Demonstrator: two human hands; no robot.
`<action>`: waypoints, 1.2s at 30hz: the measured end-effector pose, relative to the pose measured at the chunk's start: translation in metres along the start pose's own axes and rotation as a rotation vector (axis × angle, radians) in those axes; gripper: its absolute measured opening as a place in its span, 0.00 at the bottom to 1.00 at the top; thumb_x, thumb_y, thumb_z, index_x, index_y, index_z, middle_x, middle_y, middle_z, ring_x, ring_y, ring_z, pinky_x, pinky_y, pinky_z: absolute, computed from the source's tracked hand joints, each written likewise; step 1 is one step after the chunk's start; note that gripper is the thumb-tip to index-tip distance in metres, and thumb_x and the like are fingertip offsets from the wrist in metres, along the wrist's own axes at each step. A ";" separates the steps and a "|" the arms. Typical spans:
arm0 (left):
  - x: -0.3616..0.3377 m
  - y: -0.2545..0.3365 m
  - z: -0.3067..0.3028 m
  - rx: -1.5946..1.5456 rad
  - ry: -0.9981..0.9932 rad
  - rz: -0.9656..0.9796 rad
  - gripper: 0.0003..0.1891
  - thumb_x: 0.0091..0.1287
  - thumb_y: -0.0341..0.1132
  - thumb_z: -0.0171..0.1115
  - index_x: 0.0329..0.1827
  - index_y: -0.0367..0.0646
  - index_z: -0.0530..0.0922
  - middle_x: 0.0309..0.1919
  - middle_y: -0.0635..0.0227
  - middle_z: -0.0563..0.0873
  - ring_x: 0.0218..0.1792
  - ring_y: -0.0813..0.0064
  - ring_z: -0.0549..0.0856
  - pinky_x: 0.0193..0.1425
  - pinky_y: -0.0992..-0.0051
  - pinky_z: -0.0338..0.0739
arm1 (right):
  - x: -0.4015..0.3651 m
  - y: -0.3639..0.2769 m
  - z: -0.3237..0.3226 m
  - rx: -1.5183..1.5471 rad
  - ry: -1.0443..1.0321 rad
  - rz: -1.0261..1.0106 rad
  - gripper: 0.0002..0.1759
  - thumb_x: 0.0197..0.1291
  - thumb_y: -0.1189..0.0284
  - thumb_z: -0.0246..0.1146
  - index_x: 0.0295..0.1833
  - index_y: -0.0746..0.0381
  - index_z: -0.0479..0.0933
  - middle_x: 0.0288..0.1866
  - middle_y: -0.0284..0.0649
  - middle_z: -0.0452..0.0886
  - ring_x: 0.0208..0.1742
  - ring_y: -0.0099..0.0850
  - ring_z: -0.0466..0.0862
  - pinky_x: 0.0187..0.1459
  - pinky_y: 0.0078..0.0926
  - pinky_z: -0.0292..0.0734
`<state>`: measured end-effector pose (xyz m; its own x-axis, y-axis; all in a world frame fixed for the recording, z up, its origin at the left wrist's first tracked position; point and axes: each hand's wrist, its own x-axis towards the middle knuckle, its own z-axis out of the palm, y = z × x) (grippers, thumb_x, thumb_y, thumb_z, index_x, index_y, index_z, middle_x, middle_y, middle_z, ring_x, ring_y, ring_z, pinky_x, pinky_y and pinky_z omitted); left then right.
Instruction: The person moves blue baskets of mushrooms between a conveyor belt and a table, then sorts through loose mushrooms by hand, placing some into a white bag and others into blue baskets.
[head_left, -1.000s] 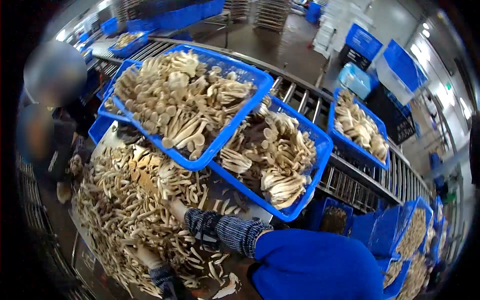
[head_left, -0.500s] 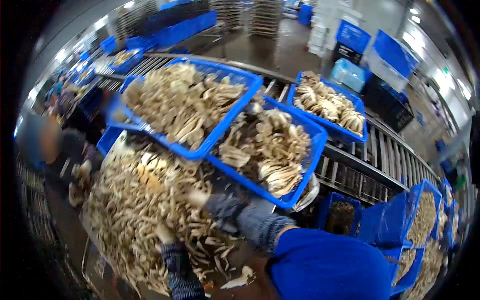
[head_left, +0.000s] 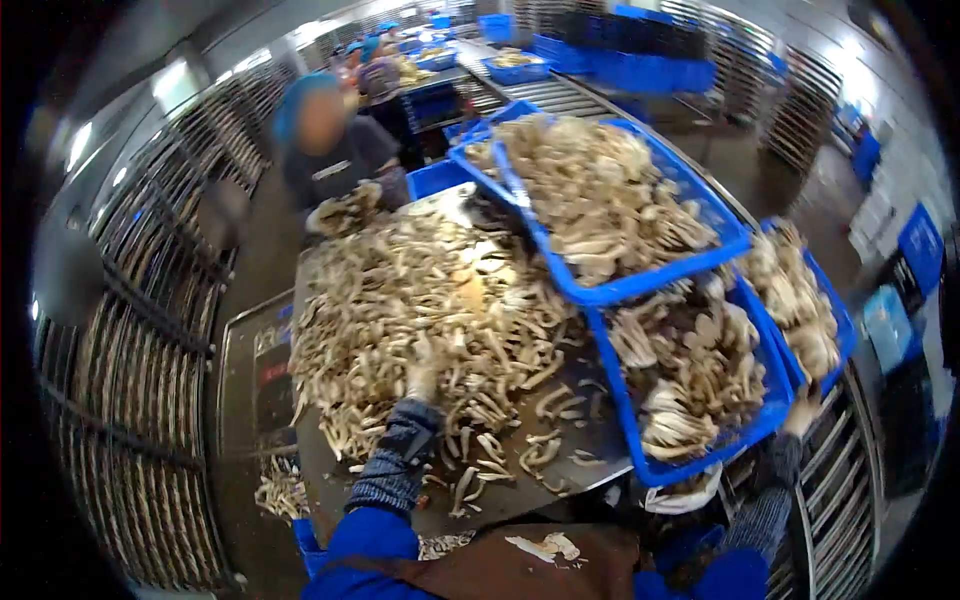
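A wide heap of pale, cut mushroom pieces (head_left: 390,300) covers much of the metal table. My left hand (head_left: 422,378) lies on the near side of this heap, its fingers blurred and merging with the pieces. Off to the right, my right hand (head_left: 800,412) is at the near end of a blue crate of mushroom clusters (head_left: 850,335), fingers stretched toward its rim. Between my hands stands another blue crate (head_left: 648,470), partly filled with mushroom clusters. A fuller blue crate (head_left: 600,295) overlaps its far edge.
A person (head_left: 335,150) stands across the table holding a mushroom cluster (head_left: 345,210). A roller conveyor (head_left: 840,480) runs along the right. Tall racks (head_left: 130,400) line the left. My brown apron (head_left: 500,565), with mushroom scraps on it, is against the table's near edge.
My view has swung left. My right hand has gone from over the heap to the right-hand crate. My left hand remains at the heap.
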<state>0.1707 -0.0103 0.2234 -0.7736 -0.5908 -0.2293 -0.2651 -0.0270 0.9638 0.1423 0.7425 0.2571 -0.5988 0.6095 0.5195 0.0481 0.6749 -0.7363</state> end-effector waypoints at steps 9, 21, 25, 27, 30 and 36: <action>0.025 -0.104 0.031 0.442 0.114 0.615 0.22 0.69 0.41 0.55 0.59 0.33 0.68 0.32 0.58 0.81 0.27 0.69 0.78 0.29 0.68 0.74 | 0.102 0.088 0.057 -0.354 -0.549 -0.164 0.32 0.54 0.64 0.63 0.65 0.58 0.64 0.61 0.53 0.70 0.60 0.49 0.72 0.60 0.40 0.67; -0.143 -0.049 0.247 0.703 -0.235 0.626 0.37 0.57 0.35 0.67 0.68 0.37 0.60 0.60 0.48 0.71 0.60 0.53 0.71 0.62 0.61 0.67 | 0.160 0.046 0.180 -0.504 -0.694 -0.296 0.18 0.51 0.63 0.62 0.49 0.57 0.77 0.48 0.45 0.79 0.48 0.44 0.82 0.48 0.39 0.78; -0.205 0.067 0.329 0.605 -0.449 0.806 0.23 0.57 0.36 0.63 0.54 0.37 0.73 0.53 0.51 0.76 0.54 0.55 0.76 0.59 0.60 0.69 | 0.172 0.067 0.173 -0.528 -0.936 -0.234 0.33 0.50 0.56 0.65 0.60 0.60 0.70 0.59 0.45 0.72 0.58 0.42 0.75 0.59 0.36 0.69; -0.225 0.109 0.369 0.466 -0.598 0.719 0.22 0.57 0.35 0.63 0.54 0.36 0.73 0.50 0.52 0.78 0.50 0.57 0.78 0.56 0.62 0.71 | 0.169 0.072 0.151 -0.513 -0.894 -0.193 0.31 0.50 0.57 0.66 0.59 0.59 0.71 0.58 0.46 0.73 0.58 0.41 0.75 0.59 0.36 0.70; -0.239 0.116 0.402 0.358 -0.794 0.720 0.20 0.56 0.30 0.63 0.52 0.34 0.75 0.48 0.57 0.81 0.48 0.67 0.80 0.54 0.72 0.72 | 0.156 0.094 0.124 -0.515 -0.827 -0.203 0.26 0.51 0.60 0.65 0.55 0.58 0.74 0.53 0.45 0.76 0.53 0.41 0.79 0.54 0.38 0.74; -0.262 0.109 0.478 0.074 -0.965 0.401 0.13 0.62 0.26 0.57 0.50 0.31 0.76 0.41 0.62 0.83 0.42 0.74 0.80 0.49 0.76 0.74 | 0.110 0.068 0.007 -0.633 -0.796 -0.111 0.26 0.52 0.62 0.63 0.57 0.58 0.71 0.52 0.45 0.78 0.51 0.42 0.80 0.52 0.39 0.75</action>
<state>0.0695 0.5271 0.3241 -0.9347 0.3499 0.0633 0.1033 0.0968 0.9899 0.0739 0.8528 0.2608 -0.9717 0.2333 -0.0374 0.2358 0.9472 -0.2175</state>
